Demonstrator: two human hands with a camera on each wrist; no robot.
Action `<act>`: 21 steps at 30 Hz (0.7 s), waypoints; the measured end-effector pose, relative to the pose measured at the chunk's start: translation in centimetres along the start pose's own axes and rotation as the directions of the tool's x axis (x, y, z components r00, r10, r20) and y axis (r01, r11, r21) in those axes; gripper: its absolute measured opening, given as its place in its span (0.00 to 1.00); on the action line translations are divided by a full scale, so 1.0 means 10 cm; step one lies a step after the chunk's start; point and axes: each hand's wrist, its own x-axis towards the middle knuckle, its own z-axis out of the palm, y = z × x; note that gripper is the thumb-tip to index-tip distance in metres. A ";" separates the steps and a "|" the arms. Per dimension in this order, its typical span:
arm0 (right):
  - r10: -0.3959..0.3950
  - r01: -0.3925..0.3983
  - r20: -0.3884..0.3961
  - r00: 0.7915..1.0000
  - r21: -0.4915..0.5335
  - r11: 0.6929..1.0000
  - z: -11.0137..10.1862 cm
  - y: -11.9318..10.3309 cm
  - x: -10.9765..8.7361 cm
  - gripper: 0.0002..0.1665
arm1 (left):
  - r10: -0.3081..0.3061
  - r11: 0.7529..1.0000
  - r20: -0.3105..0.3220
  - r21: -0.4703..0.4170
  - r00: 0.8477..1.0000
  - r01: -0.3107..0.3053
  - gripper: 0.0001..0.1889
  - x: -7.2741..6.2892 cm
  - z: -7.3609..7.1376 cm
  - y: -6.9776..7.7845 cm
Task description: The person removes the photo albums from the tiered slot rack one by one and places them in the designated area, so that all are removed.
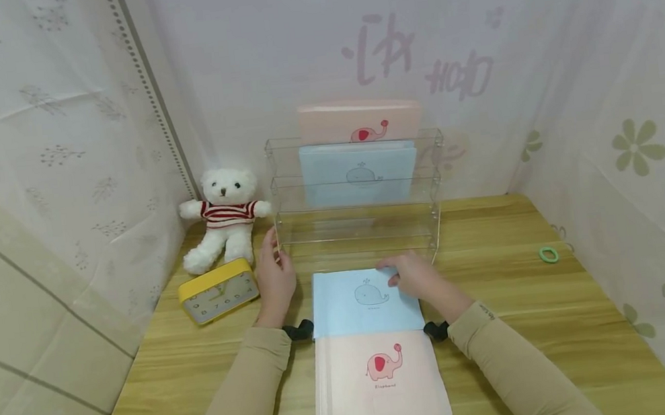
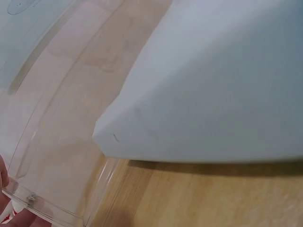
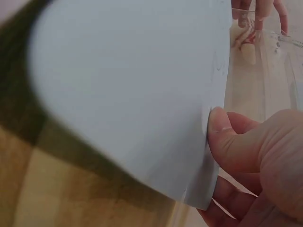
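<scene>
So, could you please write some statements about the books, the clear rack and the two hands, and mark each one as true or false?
1. The right hand grips the far edge of the blue whale book. True.
2. The left hand rests on the yellow clock. False: it touches the left side of the clear rack, and the clock lies apart.
3. A pink elephant book lies flat on the table, nearer the person than the blue one. True.
4. The rack holds no books. False: a pink book and a blue book stand in it.
5. The white teddy bear sits right of the rack. False: it sits left.
</scene>
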 end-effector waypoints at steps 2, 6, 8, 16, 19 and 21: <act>0.007 -0.007 0.001 1.000 0.005 1.000 0.02 0.02 0.00 0.26 | 0.003 1.000 0.004 0.001 1.000 -0.003 0.31 0.00 0.00 0.01; 0.008 -0.008 -0.007 1.000 0.002 1.000 0.06 0.05 -0.01 0.25 | 0.009 1.000 0.009 0.002 1.000 -0.009 0.31 0.01 0.00 0.01; 0.000 0.000 -0.013 1.000 -0.005 1.000 0.07 0.05 -0.02 0.24 | 0.011 1.000 0.005 0.004 1.000 -0.011 0.31 0.01 0.00 0.01; -0.032 0.028 -0.066 0.997 -0.061 0.998 0.02 0.02 -0.06 0.20 | 0.023 1.000 -0.003 0.010 1.000 -0.023 0.31 0.00 -0.01 0.01; -0.089 0.083 -0.199 0.976 -0.035 0.996 -0.10 -0.01 -0.06 0.17 | 0.024 1.000 -0.004 0.009 1.000 -0.024 0.31 -0.01 -0.01 0.01; -0.141 0.145 -0.320 0.937 -0.010 0.989 -0.22 -0.04 -0.05 0.14 | 0.024 1.000 -0.006 0.010 1.000 -0.024 0.31 -0.01 -0.01 0.01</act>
